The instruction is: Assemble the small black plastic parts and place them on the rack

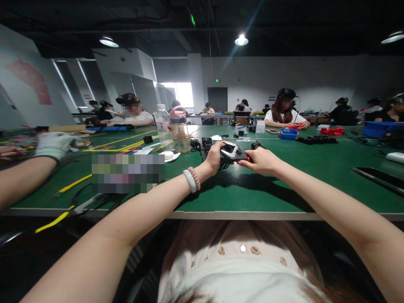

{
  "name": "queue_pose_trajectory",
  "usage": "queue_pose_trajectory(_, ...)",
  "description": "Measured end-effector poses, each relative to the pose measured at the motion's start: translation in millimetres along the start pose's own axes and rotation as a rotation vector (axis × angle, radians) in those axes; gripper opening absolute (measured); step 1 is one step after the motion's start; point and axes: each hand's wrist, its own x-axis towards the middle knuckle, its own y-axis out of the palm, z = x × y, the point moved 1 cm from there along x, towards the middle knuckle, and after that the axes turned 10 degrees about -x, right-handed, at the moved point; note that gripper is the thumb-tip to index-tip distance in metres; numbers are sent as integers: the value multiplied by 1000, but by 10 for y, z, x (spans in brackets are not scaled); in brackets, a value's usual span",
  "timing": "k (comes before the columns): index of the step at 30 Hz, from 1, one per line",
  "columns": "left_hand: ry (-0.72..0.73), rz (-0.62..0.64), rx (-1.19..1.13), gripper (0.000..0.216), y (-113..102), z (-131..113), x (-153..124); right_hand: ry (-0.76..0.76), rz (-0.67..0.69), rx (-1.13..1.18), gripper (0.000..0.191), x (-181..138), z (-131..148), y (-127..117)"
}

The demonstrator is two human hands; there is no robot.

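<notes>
A black and grey device (234, 152) with a round part on top and a red spot at its right end is held just above the green table (284, 185). My left hand (214, 158) is wrapped round its left side. My right hand (262, 161) grips its right end, fingers closed. Both arms reach forward over the table's near edge. Several small black parts (202, 144) lie just behind the device.
A glass jar (181, 137) and a clear bottle (163, 125) stand at left centre. A co-worker's gloved hand (55, 144) rests at the far left. A dark phone (378, 178) lies at right. Blue trays (289, 134) and red parts (332, 131) sit farther back, with other people seated.
</notes>
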Motion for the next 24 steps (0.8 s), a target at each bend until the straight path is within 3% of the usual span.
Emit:
queue_pose_trajectory(2, 204, 63, 99, 27, -20, 3, 29, 12, 7, 10, 60, -1, 15, 4)
queue_pose_trajectory(4, 313, 85, 174, 28, -39, 9, 53, 24, 6, 20, 62, -1, 30, 8)
queue_pose_trajectory(19, 559, 85, 485, 31, -72, -28, 52, 35, 24, 134, 54, -51, 160, -11)
queue_pose_trajectory(24, 567, 63, 562, 34, -47, -59, 31, 37, 13, 147, 52, -56, 178, -12)
